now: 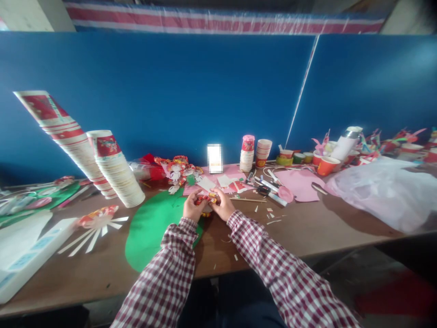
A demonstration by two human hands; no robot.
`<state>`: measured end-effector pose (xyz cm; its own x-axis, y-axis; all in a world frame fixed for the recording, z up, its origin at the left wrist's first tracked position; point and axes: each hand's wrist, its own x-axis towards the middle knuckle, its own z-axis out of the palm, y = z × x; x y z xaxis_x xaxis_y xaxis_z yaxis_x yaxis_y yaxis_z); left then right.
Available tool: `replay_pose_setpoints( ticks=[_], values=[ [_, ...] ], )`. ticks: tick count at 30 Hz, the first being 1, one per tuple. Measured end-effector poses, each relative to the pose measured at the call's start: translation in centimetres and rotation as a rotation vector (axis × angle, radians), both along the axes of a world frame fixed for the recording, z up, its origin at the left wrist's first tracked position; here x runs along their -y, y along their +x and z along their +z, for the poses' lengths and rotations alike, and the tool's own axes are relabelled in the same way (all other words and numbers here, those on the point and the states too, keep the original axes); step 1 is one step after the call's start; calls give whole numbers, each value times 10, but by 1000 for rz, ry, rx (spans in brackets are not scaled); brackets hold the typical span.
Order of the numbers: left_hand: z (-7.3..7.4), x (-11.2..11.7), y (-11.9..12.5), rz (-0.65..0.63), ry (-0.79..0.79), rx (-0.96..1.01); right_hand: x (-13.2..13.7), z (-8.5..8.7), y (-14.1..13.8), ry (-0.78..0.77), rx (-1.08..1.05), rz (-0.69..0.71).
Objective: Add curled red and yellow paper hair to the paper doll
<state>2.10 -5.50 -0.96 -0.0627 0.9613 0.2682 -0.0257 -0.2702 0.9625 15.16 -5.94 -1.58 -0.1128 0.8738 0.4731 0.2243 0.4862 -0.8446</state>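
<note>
My left hand [192, 207] and my right hand [222, 207] meet over the table's middle, fingers closed. Between them they pinch a small red-and-yellow printed paper piece [204, 199]; its full shape is partly hidden by the fingers. Under my left forearm lies a green paper sheet [150, 230] with a rounded edge. Just beyond my hands are pink paper [230, 171] and a heap of red, yellow and white paper cut-outs [179, 168]. A thin stick [247, 200] lies to the right of my right hand.
Two tall paper cup stacks, one leaning [73, 141] and one nearer [118, 171], stand left. A cut cup with splayed strips [99, 221] and a white box [34, 257] lie there too. To the right are markers [273, 191], an orange cup [328, 166] and a plastic bag [385, 189].
</note>
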Motion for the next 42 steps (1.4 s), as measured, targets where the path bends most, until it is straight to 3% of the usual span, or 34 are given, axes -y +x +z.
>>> replay_pose_setpoints(
  ticks=[13, 26, 31, 37, 42],
  values=[
    [-3, -1, -2, -49, -132, 190, 5, 3, 0, -12, 2, 79],
    [8, 2, -6, -219, -242, 393, 8, 5, -2, 25, 13, 101],
    [6, 0, -8, -234, -229, 343, 7, 4, -2, 11, 3, 79],
    [-1, 0, -6, -223, -94, 223, 5, 4, -2, -11, -27, 50],
    [2, 2, -4, -184, 8, 78, 3, 2, -1, -20, -30, 28]
  ],
)
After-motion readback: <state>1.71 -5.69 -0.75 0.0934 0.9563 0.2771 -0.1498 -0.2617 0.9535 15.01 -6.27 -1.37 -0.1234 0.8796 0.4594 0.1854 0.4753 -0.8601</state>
